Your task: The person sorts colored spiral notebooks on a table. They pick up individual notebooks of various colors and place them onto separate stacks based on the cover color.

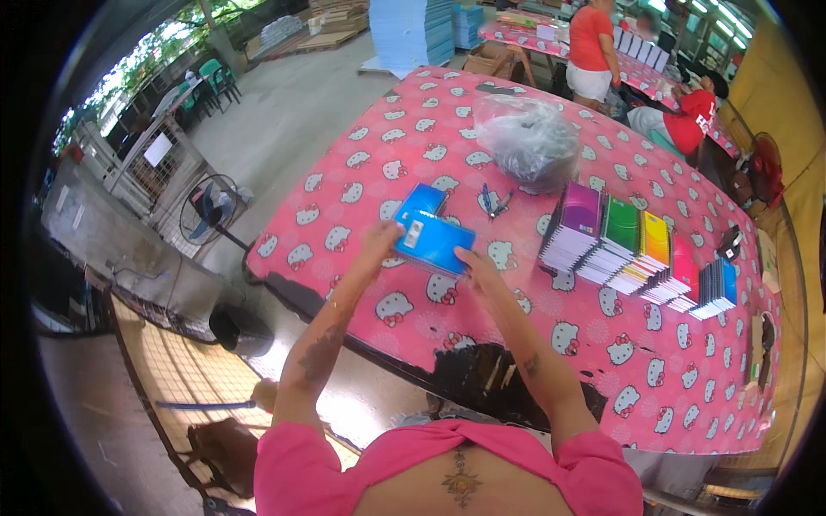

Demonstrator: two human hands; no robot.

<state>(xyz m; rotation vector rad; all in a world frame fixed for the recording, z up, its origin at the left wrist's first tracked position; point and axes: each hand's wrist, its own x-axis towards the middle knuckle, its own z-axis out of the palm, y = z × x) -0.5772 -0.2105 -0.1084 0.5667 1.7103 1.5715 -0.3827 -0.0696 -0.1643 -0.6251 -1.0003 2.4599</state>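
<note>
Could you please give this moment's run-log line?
left hand: holding blue rectangular notebook; right hand: holding same notebook; on right: multicoloured notebook stacks

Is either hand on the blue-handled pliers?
No, the pliers lie on the pink tablecloth, while the left hand and right hand hold opposite ends of a blue notebook.

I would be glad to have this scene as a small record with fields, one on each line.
Left hand: holds the left end of a blue notebook
Right hand: holds its right end
Just beyond: another blue item, pliers-like tool, plastic bag
To the right: notebook stacks, purple, green, yellow, red, blue
Surface: pink patterned tablecloth
Background: two people in red
</note>
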